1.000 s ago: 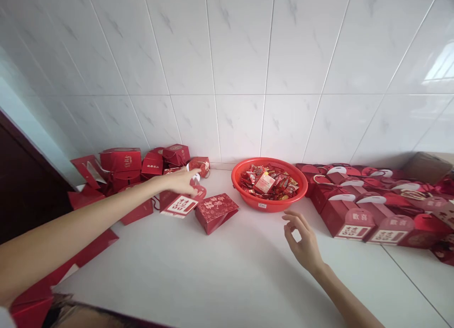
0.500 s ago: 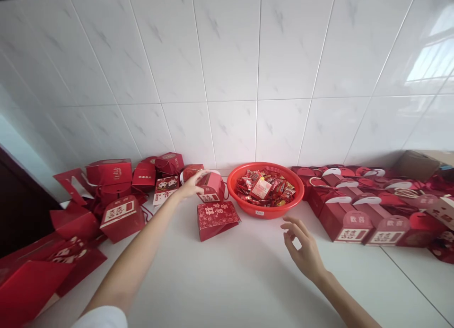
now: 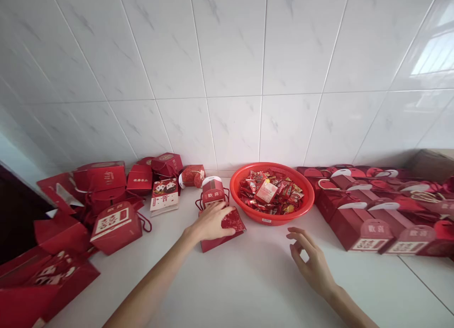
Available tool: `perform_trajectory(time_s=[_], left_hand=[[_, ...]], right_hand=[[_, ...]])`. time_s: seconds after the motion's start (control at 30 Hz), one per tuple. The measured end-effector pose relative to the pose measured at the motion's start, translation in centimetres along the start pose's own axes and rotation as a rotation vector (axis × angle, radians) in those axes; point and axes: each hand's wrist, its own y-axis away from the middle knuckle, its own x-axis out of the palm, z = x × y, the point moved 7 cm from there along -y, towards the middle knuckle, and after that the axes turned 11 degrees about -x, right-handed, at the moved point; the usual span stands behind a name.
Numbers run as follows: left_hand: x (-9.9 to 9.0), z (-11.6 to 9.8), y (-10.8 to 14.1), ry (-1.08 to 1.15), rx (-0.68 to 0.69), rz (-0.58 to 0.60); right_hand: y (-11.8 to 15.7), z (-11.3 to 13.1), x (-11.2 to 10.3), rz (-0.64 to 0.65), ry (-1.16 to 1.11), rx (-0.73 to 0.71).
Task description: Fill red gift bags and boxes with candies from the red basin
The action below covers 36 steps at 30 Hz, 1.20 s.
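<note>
The left hand [image 3: 213, 221], off the handled box [image 3: 213, 192], spans the patterned carton [image 3: 233, 220], grip unclear; the right hand [image 3: 311, 259] hovers empty, half-open.

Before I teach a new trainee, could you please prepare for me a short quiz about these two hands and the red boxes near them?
1. Multiple choice. Which thing does the person's left hand partly cover?
A) the white tiled wall
B) the small red cardboard box with a printed pattern
C) the brown cardboard box at the far right

2. True or false? The person's right hand is outside the round red plastic basket.

3. Short answer. On which side of that basket, as the person sees it, do the neat rows of red cardboard carry boxes stand?

Key: 1. B; 2. True; 3. On the right.
</note>
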Motion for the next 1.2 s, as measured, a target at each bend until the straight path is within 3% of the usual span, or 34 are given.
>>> perform_trajectory(time_s=[0.1,0.2,0.27,0.37,0.47,0.57,0.67,0.77,0.9,1.07,1.2], left_hand=[[1.9,-0.1,0.0,-0.129,-0.104,0.102],[1.4,0.7,0.0,-0.077,-0.118,0.173],[0.8,1.3,0.3,0.082,-0.066,0.308],[-0.2,1.0,1.6,0.506,0.122,0.584],[-1.3,-0.2,2.3,0.893,0.32,0.69],[-0.4,-1.8,2.2,1.11,0.367,0.783],[1.1,-3.5,2.0,1.167,0.368,0.89],[1.4,-4.2,1.5,1.152,0.361,0.839],[0.2,-3.8,1.2,1.174,0.298,0.669],[-2.7,-4.1,1.0,1.257,0.302,0.304],[-3.0,-5.5,1.0,0.994,0.3,0.056]], right_hand=[[0.1,-0.2,0.4,0.024,-0.01,0.033],[0.1,-0.2,0.5,0.022,-0.024,0.04],[0.1,-0.1,0.4,0.012,-0.04,0.044],[-0.3,0.7,0.8,0.017,-0.119,0.042],[-1.8,2.5,1.8,0.07,-0.264,0.052],[-4.6,4.3,2.6,0.087,-0.437,0.092],[-7.6,5.3,2.6,0.03,-0.588,0.129],[-9.6,5.2,2.3,0.0,-0.632,0.178],[-10.2,4.2,1.3,-0.064,-0.565,0.233],[-10.0,3.2,0.4,-0.145,-0.428,0.256],[-9.8,2.8,0.7,-0.141,-0.387,0.271]])
